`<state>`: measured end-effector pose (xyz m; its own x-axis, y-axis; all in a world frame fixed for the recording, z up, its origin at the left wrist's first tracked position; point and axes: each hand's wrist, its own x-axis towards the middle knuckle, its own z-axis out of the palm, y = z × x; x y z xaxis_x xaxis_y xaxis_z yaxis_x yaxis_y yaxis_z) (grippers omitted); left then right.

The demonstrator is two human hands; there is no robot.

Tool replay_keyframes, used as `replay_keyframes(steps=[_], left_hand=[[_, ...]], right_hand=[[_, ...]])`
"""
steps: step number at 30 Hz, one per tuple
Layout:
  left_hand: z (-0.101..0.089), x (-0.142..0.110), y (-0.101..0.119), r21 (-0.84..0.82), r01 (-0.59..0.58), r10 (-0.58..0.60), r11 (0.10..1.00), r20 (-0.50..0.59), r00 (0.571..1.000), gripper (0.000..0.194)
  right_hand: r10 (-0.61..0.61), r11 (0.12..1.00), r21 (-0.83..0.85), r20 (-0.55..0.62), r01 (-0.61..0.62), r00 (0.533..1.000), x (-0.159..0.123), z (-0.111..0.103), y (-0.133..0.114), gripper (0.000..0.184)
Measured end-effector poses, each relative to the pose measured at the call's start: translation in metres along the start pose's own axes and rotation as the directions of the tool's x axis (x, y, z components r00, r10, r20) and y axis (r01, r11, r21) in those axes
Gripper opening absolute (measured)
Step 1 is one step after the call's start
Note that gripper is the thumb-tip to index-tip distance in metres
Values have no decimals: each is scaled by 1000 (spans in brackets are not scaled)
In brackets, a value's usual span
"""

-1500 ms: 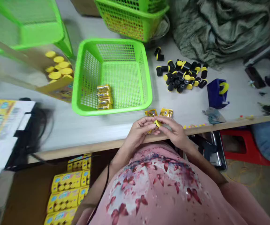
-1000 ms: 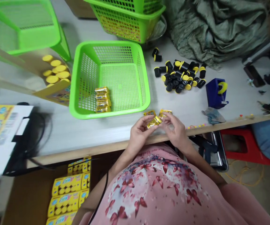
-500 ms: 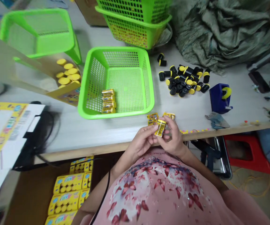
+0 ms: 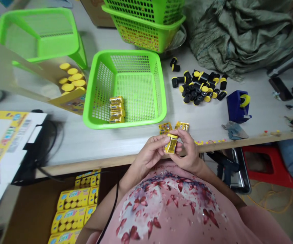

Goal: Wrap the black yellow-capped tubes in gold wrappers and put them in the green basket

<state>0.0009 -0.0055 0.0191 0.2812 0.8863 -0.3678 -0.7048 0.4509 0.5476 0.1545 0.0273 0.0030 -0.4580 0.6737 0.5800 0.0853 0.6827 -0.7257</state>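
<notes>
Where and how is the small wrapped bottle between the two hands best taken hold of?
Probably by the long sides of its wrapped body, below the yellow cap, coming from left and right. The small wrapped bottle is narrow and its cap end points away from the person, so its long sides lie toward the left hand and the right hand.

1 camera, head-worn; looks forward and down past shirt [image 4: 172,200] onto worktable [image 4: 126,142], close above.
</notes>
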Motion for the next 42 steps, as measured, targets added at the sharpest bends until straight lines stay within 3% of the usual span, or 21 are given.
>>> replay_keyframes(steps=[7, 12, 15, 17, 19, 21, 23, 25, 28, 31, 36, 42], left_hand=[[3, 0, 5, 84, -11, 21, 996, -117, 993, 28], [10, 1, 8, 317, -174, 262, 932, -261, 929, 29], [10, 1, 7, 346, -231, 326, 909, -247, 912, 38], [7, -1, 5, 317, -248, 320, 915, -199, 926, 48], [2, -4, 4, 301, -268, 323, 915, -147, 935, 55], [-4, -8, 4, 295, -280, 325, 914, -113, 939, 59], [-10, -14, 6, 263, -286, 321, 922, -99, 942, 61], [-16, -23, 9, 211, -304, 329, 929, -93, 940, 62], [-26, -37, 13, 114, -346, 356, 932, -85, 931, 53], [-35, -42, 15, 28, -339, 339, 941, -124, 932, 43], [-42, -38, 13, -28, -345, 333, 938, -206, 920, 38], [-44, -37, 17, -95, -354, 327, 930, -221, 919, 31]], right_hand=[[-23, 987, -153, 103, 38, 994, 5, -9, -8, 76], [-81, 950, -297, 81, 102, 993, 1, 0, -2, 77], [-65, 948, -308, 64, 82, 996, 6, -3, -1, 77], [-45, 958, -270, 177, 92, 983, 16, -12, -4, 74], [-60, 964, -215, 400, 157, 915, 30, -24, -9, 64], [-96, 954, -174, 592, 242, 801, 45, -34, -11, 59], [-111, 945, -155, 675, 287, 729, 60, -37, -11, 55], [-111, 953, -138, 669, 269, 735, 75, -35, -8, 48], [-45, 986, -100, 616, 135, 786, 91, -27, -3, 43], [-13, 999, -21, 611, 33, 792, 99, -14, 1, 38], [-46, 999, 20, 605, 42, 795, 100, 1, 0, 34], [-83, 995, 10, 606, 97, 791, 103, 4, -3, 34]])
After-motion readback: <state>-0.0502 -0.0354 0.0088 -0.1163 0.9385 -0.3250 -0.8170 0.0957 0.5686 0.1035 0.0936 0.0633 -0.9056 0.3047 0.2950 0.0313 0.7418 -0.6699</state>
